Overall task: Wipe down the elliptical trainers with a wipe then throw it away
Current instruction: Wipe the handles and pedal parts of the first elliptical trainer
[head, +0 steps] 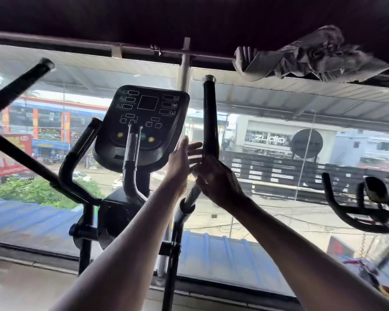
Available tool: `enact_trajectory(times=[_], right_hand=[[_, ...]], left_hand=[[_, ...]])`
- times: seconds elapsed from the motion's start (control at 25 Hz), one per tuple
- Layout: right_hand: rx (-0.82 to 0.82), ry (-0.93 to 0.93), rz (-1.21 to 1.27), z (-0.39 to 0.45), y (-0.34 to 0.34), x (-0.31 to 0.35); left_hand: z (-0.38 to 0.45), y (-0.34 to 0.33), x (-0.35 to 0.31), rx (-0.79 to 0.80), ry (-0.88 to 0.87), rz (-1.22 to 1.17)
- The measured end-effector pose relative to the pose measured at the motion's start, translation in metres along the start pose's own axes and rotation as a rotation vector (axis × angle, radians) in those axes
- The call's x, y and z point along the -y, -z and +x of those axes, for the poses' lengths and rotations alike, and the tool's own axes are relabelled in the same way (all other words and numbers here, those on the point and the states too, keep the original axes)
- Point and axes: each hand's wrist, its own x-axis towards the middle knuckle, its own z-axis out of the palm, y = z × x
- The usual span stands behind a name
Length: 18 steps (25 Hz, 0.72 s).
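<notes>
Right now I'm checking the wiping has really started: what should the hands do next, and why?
Probably fetch the cloth first. It lies bunched on the rail above the window, upper right, while the left hand is open and the right hand, blurred, seems empty beside the upright handlebar. I see no wipe in either hand.

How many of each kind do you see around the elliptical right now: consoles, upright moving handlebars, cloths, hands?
Black console panel with buttons: 1
Long black moving handlebars, left and right: 2
Crumpled grey cloth on the rail above the window: 1
Bare hands, left hand and right hand: 2
Total: 6
</notes>
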Motion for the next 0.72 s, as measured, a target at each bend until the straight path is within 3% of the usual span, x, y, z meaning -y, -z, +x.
enact_trajectory(times=[0.2,0.36,0.52,0.64,0.72], right_hand=[[-0.239,-0.214,-0.136,0.03,-0.007,-0.009],[-0.116,-0.028,-0.156,-0.005,-0.012,-0.008],[-0.281,-0.196,-0.051,0.013,-0.009,-0.012],[-0.172,-0.178,-0.063,-0.009,-0.024,-0.007],[-0.188,-0.227,-0.014,-0.021,-0.027,-0.003]], left_hand=[[-0.003,0.002,0.014,-0.045,-0.021,-0.059],[-0.005,0.013,0.027,-0.052,-0.008,-0.039],[-0.009,0.013,0.037,-0.107,-0.009,-0.06],[-0.022,0.003,0.043,-0.086,-0.094,-0.17],[-0.026,-0.001,0.047,-0.079,-0.146,-0.205]])
